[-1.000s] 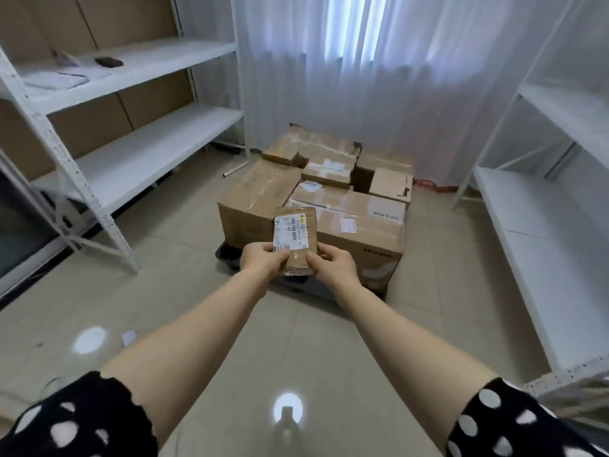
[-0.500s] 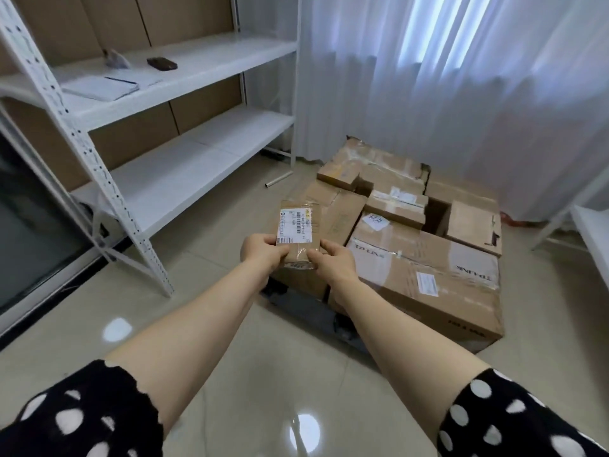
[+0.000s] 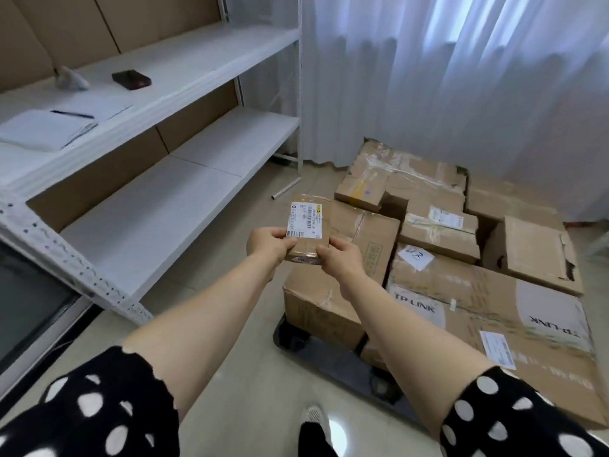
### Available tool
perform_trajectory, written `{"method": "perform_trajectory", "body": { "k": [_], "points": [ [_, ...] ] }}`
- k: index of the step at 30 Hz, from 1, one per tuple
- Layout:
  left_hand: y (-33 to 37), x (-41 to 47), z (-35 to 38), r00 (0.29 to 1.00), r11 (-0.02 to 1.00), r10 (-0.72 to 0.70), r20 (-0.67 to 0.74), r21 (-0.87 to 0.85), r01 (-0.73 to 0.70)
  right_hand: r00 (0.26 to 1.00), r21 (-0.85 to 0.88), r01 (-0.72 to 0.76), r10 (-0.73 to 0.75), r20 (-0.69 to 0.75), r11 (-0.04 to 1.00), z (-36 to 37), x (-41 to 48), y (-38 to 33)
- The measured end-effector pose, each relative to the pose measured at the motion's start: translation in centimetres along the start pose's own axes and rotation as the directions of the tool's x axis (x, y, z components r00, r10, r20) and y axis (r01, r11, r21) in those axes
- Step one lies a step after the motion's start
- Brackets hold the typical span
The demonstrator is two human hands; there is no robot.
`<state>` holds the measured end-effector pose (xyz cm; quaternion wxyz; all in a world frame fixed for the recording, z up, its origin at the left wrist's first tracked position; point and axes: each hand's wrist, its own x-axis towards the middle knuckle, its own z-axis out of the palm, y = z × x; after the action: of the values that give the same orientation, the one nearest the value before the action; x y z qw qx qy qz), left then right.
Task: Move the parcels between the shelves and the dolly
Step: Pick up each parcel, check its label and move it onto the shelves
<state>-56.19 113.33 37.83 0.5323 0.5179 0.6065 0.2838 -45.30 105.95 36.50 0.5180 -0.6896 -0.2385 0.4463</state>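
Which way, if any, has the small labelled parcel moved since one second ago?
Yes. The small parcel, in the left hand and right hand, has shifted left from the middle of the stacked boxes toward the white shelves.

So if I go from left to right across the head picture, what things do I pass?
Notebook on the shelf → dark little case → small parcel held up in front → paper note with scribble → torn box.
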Motion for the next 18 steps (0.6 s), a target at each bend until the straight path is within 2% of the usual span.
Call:
{"method": "perform_trajectory", "body": {
  "k": [10,18],
  "points": [
    [7.1,17.4,-0.2,1.0,0.999,-0.028,-0.012,0.024,0.028,0.999,0.028,-0.045,0.045,0.026,0.999,6.2,17.2,-6.6],
    [10.3,33.3,-0.6,0.993,0.997,-0.059,0.107,0.059,0.053,0.992,0.045,-0.049,0.054,-0.111,0.998,12.0,29.7,-9.7]
  ]
}}
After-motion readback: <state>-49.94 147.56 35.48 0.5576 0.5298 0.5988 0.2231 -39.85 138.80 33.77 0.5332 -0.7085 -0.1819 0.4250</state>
